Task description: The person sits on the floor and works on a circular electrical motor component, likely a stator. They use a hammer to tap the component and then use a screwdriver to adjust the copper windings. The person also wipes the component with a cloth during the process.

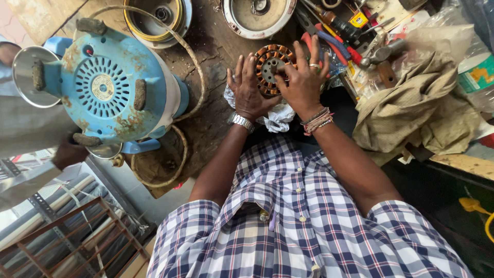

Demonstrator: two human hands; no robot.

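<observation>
A round motor stator (271, 62) with copper windings around a grey metal core sits on the wooden bench. My left hand (247, 87), with a metal watch at the wrist, rests against the stator's left side, fingers spread. My right hand (303, 80), wearing a ring and thread bracelets, grips the stator from the right, thumb pressing on its core. A crumpled white cloth (278, 117) lies under my hands.
An upturned blue mixer base (110, 87) with a rope around it stands at left, held by another person's hand (69, 153). Round metal covers (257, 18) lie at the back. Screwdrivers, pliers and a hammer (378, 54) lie at right beside a khaki cloth (419, 108).
</observation>
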